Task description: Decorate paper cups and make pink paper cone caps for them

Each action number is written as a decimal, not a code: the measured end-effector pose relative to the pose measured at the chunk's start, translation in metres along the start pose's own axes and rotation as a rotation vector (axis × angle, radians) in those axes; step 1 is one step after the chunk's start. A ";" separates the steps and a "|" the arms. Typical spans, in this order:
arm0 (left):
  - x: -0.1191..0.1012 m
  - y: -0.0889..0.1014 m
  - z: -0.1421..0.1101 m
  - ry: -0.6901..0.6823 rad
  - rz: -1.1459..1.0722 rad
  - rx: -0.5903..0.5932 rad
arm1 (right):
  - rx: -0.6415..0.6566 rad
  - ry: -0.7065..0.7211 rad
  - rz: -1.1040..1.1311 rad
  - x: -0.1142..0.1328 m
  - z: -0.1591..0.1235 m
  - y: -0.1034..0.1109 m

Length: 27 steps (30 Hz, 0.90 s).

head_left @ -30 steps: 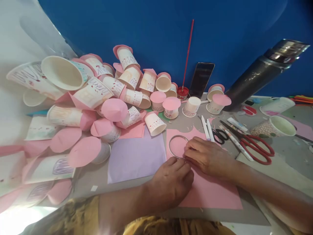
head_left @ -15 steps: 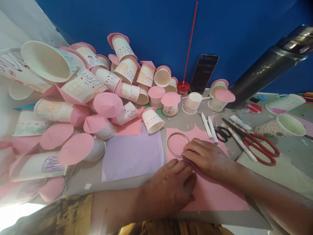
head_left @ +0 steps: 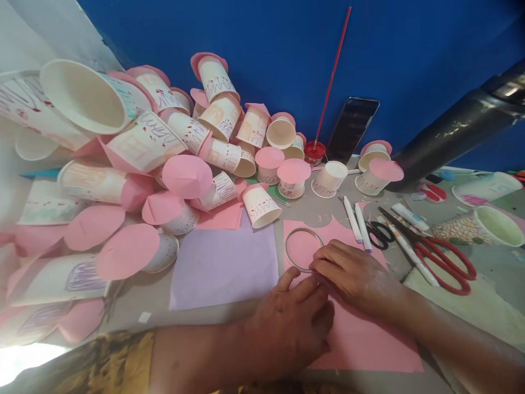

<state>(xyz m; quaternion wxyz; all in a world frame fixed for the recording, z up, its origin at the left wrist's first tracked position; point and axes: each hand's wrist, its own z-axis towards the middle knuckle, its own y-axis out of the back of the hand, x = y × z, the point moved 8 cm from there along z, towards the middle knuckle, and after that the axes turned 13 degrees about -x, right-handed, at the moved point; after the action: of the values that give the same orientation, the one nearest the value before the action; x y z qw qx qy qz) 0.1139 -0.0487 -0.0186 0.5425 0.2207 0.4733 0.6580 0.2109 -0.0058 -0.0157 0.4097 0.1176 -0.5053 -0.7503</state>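
On a pink paper sheet (head_left: pixel 377 345) lies a thin metal bangle (head_left: pixel 287 251), flat, near the sheet's top left. My right hand (head_left: pixel 353 273) rests at the bangle's lower right edge, fingers bunched together and pointing down; the fingertips and anything in them are hidden. Just below, close to the right fingers, is my left hand (head_left: pixel 291 323). Its index finger is raised apart from the others and reaches toward the bangle's lower rim, while the other fingers are bent and the thumb is out of sight. Left of the pink sheet lies a lilac paper sheet (head_left: pixel 225 268).
Paper cups (head_left: pixel 164 145) with pink paper tops are piled at left. White markers (head_left: pixel 353 219), black-handled scissors (head_left: pixel 380 235) and red-handled scissors (head_left: pixel 447 268) lie at right. A phone (head_left: pixel 353 128) and a dark flask (head_left: pixel 447 128) lean by the blue wall (head_left: pixel 262 33).
My left index finger has lifted away from the other fingers, and the left hand has loosened slightly. The right hand stays at the bangle's edge. The camera view has shifted a little.
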 end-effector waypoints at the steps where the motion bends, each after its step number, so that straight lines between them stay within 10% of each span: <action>1: 0.000 0.000 0.000 0.000 -0.003 -0.005 | -0.004 0.006 -0.005 0.001 0.001 0.001; 10: 0.004 -0.013 -0.006 0.031 0.021 -0.193 | 0.008 -0.001 -0.025 0.000 0.001 -0.003; 27: 0.001 -0.009 -0.005 0.004 0.001 -0.008 | -0.006 -0.018 0.026 -0.005 0.001 0.001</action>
<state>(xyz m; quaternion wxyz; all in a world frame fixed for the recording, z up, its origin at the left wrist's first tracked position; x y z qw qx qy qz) 0.1138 -0.0497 -0.0288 0.5421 0.2176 0.4715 0.6607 0.2134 -0.0018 -0.0156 0.4151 0.1031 -0.5082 -0.7475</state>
